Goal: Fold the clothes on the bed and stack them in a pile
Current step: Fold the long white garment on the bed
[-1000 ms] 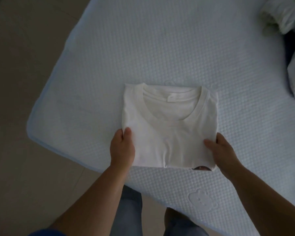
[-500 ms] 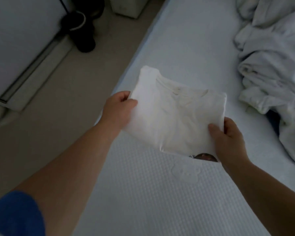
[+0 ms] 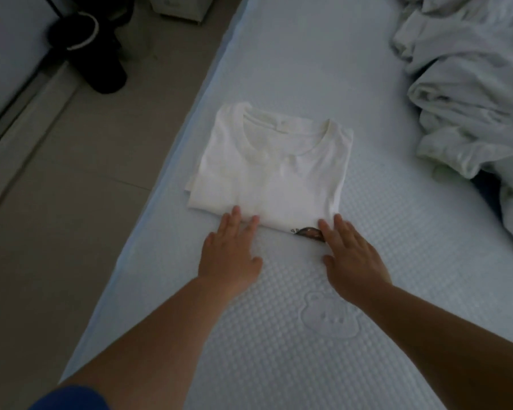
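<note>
A folded white T-shirt [image 3: 271, 170] lies flat on the bed [image 3: 293, 69], close to the bed's left edge, its round neckline turned away from the person and a small dark printed patch showing at the shirt's near hem. The left hand [image 3: 230, 255] rests palm down just in front of the T-shirt, fingers straight and a little spread, the fingertips touching the near hem toward the shirt's left corner. The right hand [image 3: 351, 255] lies the same way in front of the T-shirt's right corner, fingers extended and holding nothing, its fingertips at the hem beside the printed patch; whether they press on the cloth or only meet its edge is hard to tell in the dim light. To the right of the T-shirt, well apart from it, a heap of unfolded pale clothes [image 3: 471, 93] sits rumpled on the bed. A bear outline [image 3: 330, 318] is stamped into the quilted mattress cover nearer the person than the T-shirt. On the floor [image 3: 71, 232] left of the T-shirt stands a dark boot [image 3: 98, 51].
</note>
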